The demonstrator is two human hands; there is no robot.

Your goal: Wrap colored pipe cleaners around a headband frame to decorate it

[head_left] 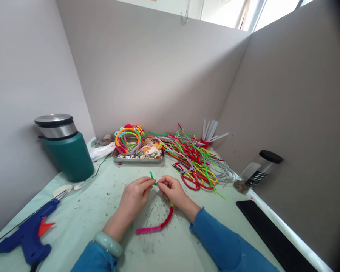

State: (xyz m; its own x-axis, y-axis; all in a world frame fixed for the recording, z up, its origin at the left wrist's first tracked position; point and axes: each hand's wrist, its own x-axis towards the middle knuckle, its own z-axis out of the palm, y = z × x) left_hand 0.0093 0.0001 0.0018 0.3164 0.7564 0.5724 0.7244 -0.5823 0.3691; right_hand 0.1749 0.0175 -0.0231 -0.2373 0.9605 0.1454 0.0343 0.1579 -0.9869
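Note:
My left hand (136,193) and my right hand (174,192) meet just above the table, each pinching a fuzzy pipe cleaner (167,220). A short green end sticks up between the fingertips. Below my right hand the strand hangs in a curve, light green first, then red, then pink at the tip. My fingers hide how the green part is joined or wound. Beyond my hands, a shallow metal tray (138,160) holds pipe-cleaner rings (129,139) and small decorated pieces. Red-handled scissors (191,183) lie to its right.
At left stand a blue glue gun (31,230) and a green flask (69,156). Loose pipe cleaners (187,145) heap at the back right, near clear sticks (211,130) and grey wire (222,170). A clear jar (256,172) and a black strip (272,232) are at right. Partition walls surround the table.

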